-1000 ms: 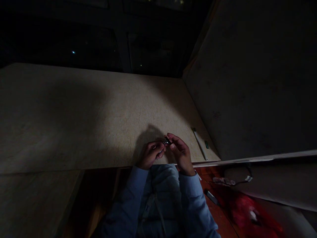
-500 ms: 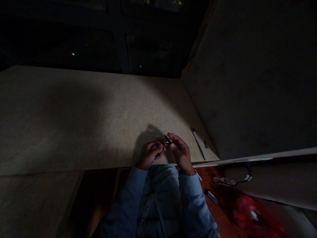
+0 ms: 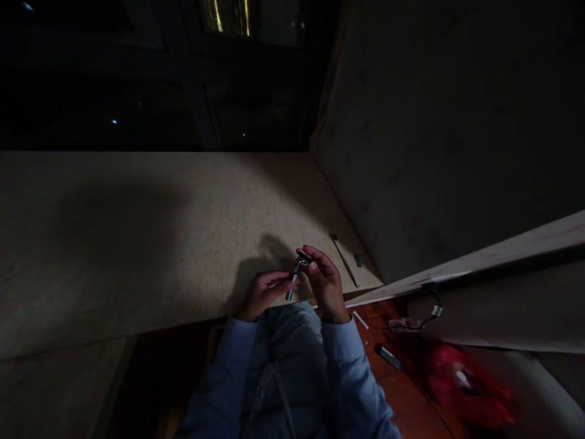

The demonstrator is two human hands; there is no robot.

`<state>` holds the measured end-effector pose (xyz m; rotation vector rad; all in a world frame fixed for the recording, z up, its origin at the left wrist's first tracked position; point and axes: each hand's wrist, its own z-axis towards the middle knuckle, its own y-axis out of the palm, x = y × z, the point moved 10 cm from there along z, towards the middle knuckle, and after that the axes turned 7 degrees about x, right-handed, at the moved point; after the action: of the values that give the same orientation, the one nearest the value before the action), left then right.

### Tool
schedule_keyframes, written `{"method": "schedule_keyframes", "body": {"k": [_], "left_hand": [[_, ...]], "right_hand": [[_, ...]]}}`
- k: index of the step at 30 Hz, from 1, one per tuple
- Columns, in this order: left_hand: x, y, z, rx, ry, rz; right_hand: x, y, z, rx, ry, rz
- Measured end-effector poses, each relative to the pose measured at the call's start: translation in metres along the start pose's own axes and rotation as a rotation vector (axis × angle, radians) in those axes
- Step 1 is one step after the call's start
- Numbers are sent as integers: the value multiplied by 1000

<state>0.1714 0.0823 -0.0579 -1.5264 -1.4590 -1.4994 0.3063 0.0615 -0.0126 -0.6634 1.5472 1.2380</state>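
Both my hands meet over the near edge of a large pale board (image 3: 150, 238). My right hand (image 3: 323, 282) pinches the top of a small shiny metal piece (image 3: 296, 272), fingers curled round it. From below, my left hand (image 3: 266, 292) holds the same piece's thin lower end with closed fingers. The piece hangs tilted between the two hands. Blue jacket sleeves (image 3: 350, 378) cover both my forearms.
A white pencil-like stick (image 3: 346, 261) and a small green item (image 3: 358, 261) lie on the board at its right corner. Another board (image 3: 434, 134) leans upright on the right. On the red floor lie a dark marker (image 3: 388, 357), a cable (image 3: 423, 317) and a red blurred object (image 3: 461, 381).
The view has shifted, so the board and hands sit lower and further left. The metal piece has swung from level between the fingertips to hanging down, with more of it showing.
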Motion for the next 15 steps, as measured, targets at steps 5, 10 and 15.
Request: {"method": "schedule_keyframes", "body": {"k": [5,10,15], "left_hand": [[-5,4,1,39,-14,79],[-10,22,11,102,-58,14],[-11,45,36,150,-86,17]], "right_hand": [[2,-13,-3,60,39,-25],[1,-44,-2,238,64,22],[-9,-69,-6,315,30,-59]]}}
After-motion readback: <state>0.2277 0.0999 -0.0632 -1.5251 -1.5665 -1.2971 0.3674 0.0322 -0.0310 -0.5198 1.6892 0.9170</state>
